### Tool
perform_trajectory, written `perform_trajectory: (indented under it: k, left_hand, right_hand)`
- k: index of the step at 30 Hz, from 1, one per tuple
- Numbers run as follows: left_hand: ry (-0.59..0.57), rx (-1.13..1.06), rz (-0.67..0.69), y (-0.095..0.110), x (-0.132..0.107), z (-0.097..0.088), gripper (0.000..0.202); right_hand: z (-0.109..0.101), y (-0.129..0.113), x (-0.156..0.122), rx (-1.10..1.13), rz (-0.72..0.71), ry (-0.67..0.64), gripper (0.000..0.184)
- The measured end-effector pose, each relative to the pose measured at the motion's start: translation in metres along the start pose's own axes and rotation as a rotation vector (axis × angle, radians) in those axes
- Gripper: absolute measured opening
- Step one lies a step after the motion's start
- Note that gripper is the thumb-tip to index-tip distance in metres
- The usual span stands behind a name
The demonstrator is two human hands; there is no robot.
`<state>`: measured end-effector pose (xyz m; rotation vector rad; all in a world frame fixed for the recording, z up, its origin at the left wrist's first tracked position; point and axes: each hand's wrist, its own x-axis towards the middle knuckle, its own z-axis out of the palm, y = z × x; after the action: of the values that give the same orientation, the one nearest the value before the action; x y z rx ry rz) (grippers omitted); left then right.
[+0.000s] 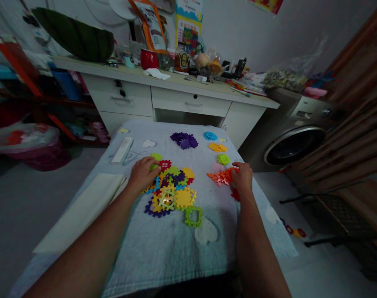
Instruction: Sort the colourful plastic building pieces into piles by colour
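My left hand (143, 173) is at the left edge of a mixed heap, its fingers closed on a lime-green toothed building piece (154, 166). The heap has yellow pieces (186, 198), purple pieces (157, 210), red pieces (165, 165) and blue ones, overlapping. A square green frame piece (193, 217) lies at its near side. On the right, my right hand (242, 178) has thumb and fingers pinched at the end of the orange pieces (222, 177). Part of a red piece (236, 194) shows beside that hand.
Sorted groups lie farther back: purple (184, 140), blue (210, 135), yellow-orange (217, 147) and green (223, 159). A white box (123, 150) rests at left on the cloth-covered table (176, 256). Behind stand a cluttered white cabinet (188, 101) and a washing machine (287, 132).
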<state>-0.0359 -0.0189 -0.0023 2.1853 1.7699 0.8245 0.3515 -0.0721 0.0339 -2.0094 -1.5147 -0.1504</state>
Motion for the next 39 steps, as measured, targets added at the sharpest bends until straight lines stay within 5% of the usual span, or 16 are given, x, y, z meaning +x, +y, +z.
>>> perform_trajectory:
  k: [4, 9, 16, 21, 29, 39]
  left_hand:
    - [0.013, 0.001, 0.004, 0.0, -0.001, 0.001, 0.034]
    - [0.032, 0.01, 0.033, -0.001, 0.0, 0.002, 0.034]
    - [0.022, 0.059, 0.026, 0.004, -0.001, 0.0, 0.034]
    - [0.026, 0.066, 0.02, 0.005, -0.002, -0.001, 0.035]
    - [0.032, 0.07, 0.033, 0.002, -0.001, 0.001, 0.032]
    - [0.029, 0.065, 0.021, 0.001, -0.002, 0.003, 0.035]
  right_hand:
    - [0.003, -0.029, -0.008, 0.148, -0.174, 0.013, 0.027]
    - [0.021, -0.078, -0.032, 0.354, -0.476, -0.275, 0.019]
    - [0.043, -0.097, -0.042, 0.338, -0.545, -0.455, 0.026]
    - [0.05, -0.096, -0.039, 0.323, -0.533, -0.421, 0.019]
    - [0.042, -0.087, -0.028, 0.415, -0.383, -0.178, 0.022]
    - [0.045, -0.047, 0.08, 0.413, 0.052, -0.079, 0.027]
